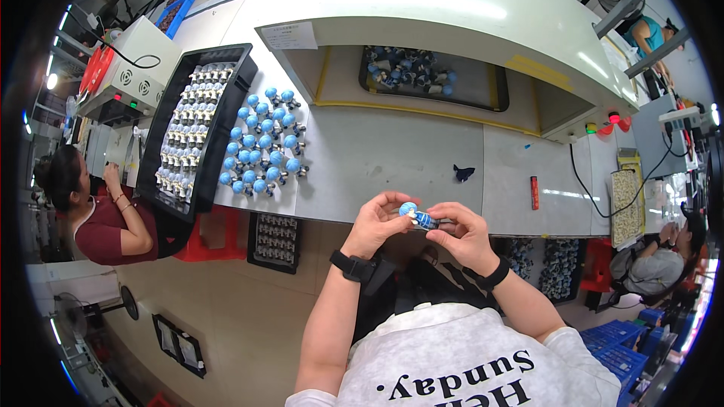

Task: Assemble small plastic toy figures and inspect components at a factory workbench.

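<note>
Between my two hands, just off the table's front edge, is a small toy figure [424, 220] with a light blue round head and a blue and white body. The fingers of my left hand [375, 220] pinch it at the head end. My right hand [461, 232] closes on its lower body with thumb and fingertips. A small dark blue piece [464, 173] lies on the table beyond my right hand. To the left, several like figures with blue heads [260, 143] stand grouped on a white sheet.
A black tray [243, 75] of white-and-grey figures sits at the left. Ahead, a long white machine housing [422, 0] covers a dark tray [483, 94] of blue parts. A red stick-like object [535, 193] lies at right. Co-workers sit on both sides; trays stand under the table.
</note>
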`<state>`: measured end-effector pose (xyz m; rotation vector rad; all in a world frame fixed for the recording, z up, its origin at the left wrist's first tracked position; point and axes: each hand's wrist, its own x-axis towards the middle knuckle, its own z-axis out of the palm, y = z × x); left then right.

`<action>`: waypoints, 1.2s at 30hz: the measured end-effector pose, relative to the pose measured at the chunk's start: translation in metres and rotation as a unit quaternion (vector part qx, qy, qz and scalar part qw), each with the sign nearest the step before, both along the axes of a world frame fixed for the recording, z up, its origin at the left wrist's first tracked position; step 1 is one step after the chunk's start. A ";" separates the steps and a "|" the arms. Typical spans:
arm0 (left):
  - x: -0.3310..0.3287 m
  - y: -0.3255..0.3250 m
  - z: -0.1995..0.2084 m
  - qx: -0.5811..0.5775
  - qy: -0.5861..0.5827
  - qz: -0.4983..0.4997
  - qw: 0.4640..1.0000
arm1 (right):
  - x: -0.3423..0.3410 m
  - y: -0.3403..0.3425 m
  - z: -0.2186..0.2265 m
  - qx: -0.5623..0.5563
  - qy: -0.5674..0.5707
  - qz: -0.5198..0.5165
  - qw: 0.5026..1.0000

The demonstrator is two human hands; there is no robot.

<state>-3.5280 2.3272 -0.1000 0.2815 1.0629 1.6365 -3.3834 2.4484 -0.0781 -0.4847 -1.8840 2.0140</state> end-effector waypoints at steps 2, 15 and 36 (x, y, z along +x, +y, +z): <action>0.000 -0.001 -0.004 -0.008 0.000 -0.011 1.000 | 0.003 -0.002 -0.004 -0.010 0.003 -0.008 1.000; 0.004 -0.002 -0.008 -0.010 -0.004 -0.045 0.999 | 0.012 -0.011 -0.002 0.043 -0.003 -0.037 0.998; 0.006 -0.002 0.007 -0.008 0.064 -0.047 0.997 | 0.009 -0.004 -0.001 -0.281 -0.019 -0.101 0.954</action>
